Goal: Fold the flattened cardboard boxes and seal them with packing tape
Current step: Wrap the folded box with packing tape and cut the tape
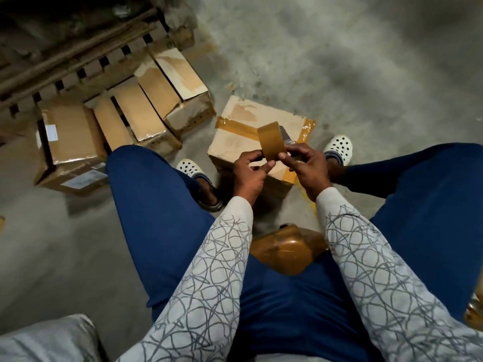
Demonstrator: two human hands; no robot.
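Pinching the tape roll (pixel 271 141) with curled fingertips (pixel 283 155), the right hand (pixel 307 167) is holding it just above the taped box (pixel 235 142), while the left hand (pixel 248 173) is pinching its lower rim. I think the person is searching for the loose end; next, pulling 1 strip across a seam is needed.

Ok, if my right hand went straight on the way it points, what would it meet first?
The tape roll, which your right hand grips; beyond it, probably the taped box, though depth is unclear.
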